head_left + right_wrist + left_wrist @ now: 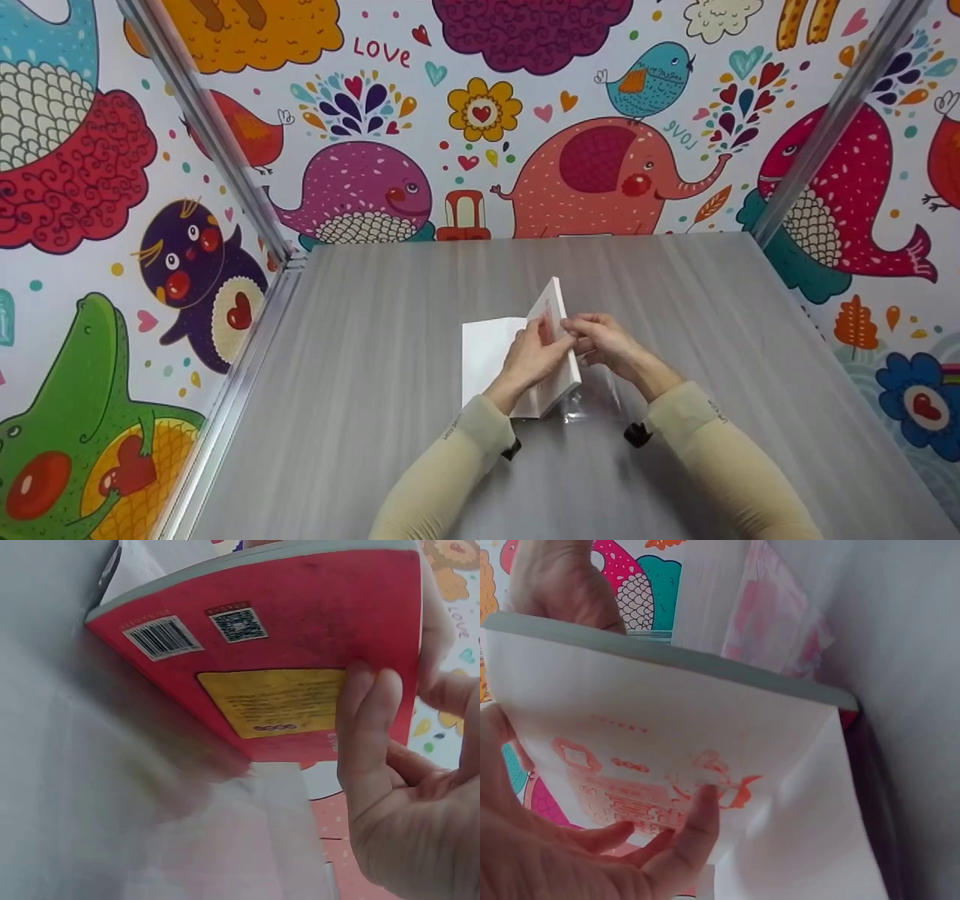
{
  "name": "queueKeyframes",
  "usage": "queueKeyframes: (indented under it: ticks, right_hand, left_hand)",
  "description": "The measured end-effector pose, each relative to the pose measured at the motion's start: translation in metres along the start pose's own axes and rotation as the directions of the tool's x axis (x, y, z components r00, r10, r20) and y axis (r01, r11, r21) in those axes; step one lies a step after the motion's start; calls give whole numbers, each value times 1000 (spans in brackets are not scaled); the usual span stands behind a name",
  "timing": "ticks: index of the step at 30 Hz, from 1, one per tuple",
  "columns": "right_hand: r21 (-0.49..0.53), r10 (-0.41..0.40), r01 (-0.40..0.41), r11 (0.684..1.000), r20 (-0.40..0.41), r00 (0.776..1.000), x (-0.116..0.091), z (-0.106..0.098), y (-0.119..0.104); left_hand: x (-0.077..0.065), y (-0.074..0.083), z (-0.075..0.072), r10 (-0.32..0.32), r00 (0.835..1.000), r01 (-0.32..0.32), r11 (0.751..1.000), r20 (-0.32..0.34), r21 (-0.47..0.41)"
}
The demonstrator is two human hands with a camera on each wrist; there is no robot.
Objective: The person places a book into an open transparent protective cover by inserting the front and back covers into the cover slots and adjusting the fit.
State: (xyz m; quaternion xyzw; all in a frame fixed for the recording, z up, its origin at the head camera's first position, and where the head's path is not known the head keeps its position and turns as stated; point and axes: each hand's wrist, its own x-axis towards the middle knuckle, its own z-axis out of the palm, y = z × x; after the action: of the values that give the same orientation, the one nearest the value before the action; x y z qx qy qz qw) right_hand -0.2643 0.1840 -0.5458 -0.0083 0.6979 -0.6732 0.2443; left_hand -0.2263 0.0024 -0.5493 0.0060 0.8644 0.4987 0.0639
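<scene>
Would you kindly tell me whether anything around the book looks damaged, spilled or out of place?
Nothing looks spilled or plainly damaged. The only slightly odd item is the clear plastic near the right hand: it looks loose and wrinkled, beside the book.

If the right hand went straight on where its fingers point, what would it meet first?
The right hand would probably meet the red-covered book first; it seems to touch it, though depth is unclear.
</scene>
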Motion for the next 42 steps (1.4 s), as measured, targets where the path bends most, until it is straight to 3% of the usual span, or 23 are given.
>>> queueKeyframes:
  ticks: [5, 12, 26, 33, 42]
  right_hand:
    - [139, 32, -42, 989, 69, 997, 5, -4, 10]
    - [223, 29, -54, 973, 114, 993, 7, -5, 16]
    - [231, 37, -61, 971, 110, 993, 3, -8, 18]
    - [203, 34, -55, 978, 104, 994, 3, -6, 20]
    - [260, 3, -56, 964, 200, 980, 2, -9, 23]
  left_hand:
    - [-2, -4, -2, 14, 1000, -14, 999, 7, -53]
    - [-1, -9, -5, 28, 1000, -28, 994, -4, -108]
    - [-5, -13, -10, 21, 998, -9, 977, 56, -214]
    - [-6, -15, -11, 10, 998, 3, 977, 61, -211]
    - [-5, -19, -11, -15, 998, 31, 967, 66, -252]
